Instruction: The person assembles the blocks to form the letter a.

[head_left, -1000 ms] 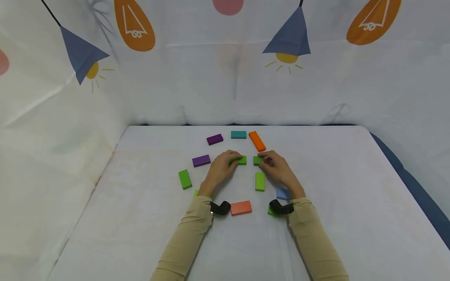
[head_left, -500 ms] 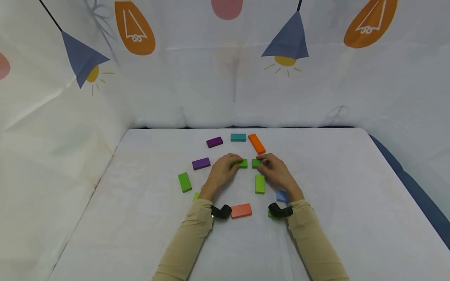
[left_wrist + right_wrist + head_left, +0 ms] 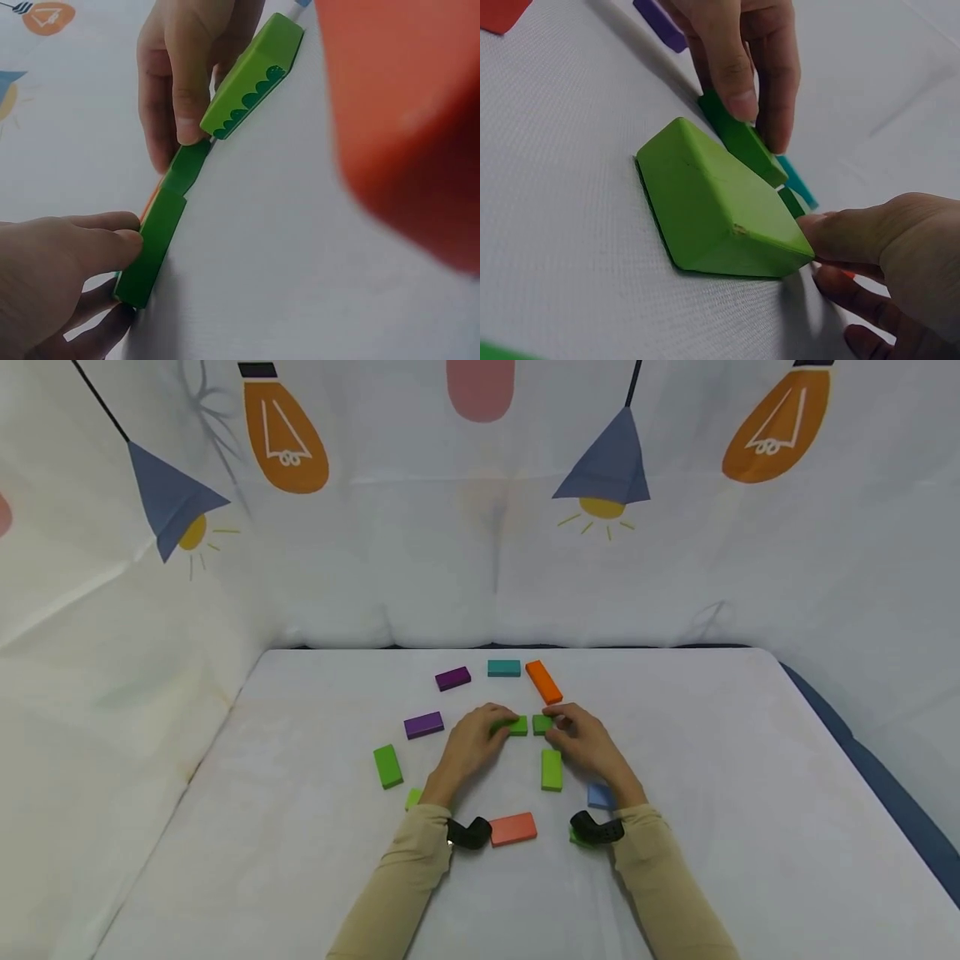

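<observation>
With thumb and fingers, my left hand (image 3: 471, 743) pinches a green block (image 3: 519, 726) near the middle of the group. Facing it, my right hand (image 3: 591, 745) pinches another green block (image 3: 541, 725) at its right end. Only a narrow gap parts the two blocks in the head view, and they lie roughly end to end. Fingers cover the outer part of each. Just below the right-hand block lies a light green block (image 3: 551, 770), large in the right wrist view, where the left hand's block (image 3: 744, 142) shows behind it.
Behind the hands lie an orange block (image 3: 543, 682), a teal block (image 3: 504, 668) and two purple blocks (image 3: 453, 678). A green block (image 3: 387, 767) is at left, a coral block (image 3: 513, 829) in front between the wrists. The right forearm partly covers a blue block (image 3: 600, 796).
The two held green blocks have come closer together, the right hand's block shifting left. The whole head view has slid down a little in the frame.
</observation>
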The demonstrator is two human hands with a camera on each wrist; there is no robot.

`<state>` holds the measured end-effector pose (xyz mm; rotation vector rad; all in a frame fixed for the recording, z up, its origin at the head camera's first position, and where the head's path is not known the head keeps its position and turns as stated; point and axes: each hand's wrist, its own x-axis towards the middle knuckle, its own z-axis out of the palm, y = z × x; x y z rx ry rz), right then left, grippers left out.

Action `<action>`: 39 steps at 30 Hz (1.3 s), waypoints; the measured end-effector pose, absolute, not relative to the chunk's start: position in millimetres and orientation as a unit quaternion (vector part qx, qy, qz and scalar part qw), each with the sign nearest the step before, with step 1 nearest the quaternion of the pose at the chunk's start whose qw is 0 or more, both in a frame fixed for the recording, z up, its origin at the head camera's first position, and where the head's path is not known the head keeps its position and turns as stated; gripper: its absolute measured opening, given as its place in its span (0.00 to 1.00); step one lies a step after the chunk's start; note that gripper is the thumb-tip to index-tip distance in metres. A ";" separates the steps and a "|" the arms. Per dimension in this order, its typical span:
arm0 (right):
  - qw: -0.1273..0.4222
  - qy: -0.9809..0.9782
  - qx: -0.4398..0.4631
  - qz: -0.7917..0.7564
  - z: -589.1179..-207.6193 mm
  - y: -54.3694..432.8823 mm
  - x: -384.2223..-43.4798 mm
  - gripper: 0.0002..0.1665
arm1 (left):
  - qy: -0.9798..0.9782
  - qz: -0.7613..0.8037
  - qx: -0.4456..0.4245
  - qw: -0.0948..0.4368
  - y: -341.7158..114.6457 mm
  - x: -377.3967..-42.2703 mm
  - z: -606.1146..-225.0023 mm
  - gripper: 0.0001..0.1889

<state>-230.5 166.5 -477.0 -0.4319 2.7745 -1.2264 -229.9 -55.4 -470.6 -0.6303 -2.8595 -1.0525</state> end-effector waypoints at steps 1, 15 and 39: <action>0.037 0.905 -0.143 -0.399 -477.7 166.1 -230.2 0.23 | -0.919 -0.337 -0.202 0.016 -55.6 -229.4 -471.0 0.14; 0.033 0.908 -0.142 -0.393 -476.0 163.7 -229.0 0.23 | -0.915 -0.342 -0.213 0.035 -55.1 -231.1 -471.1 0.13; 0.021 0.906 -0.160 -0.392 -477.2 162.0 -228.1 0.22 | -0.916 -0.348 -0.198 0.019 -49.6 -227.5 -472.0 0.14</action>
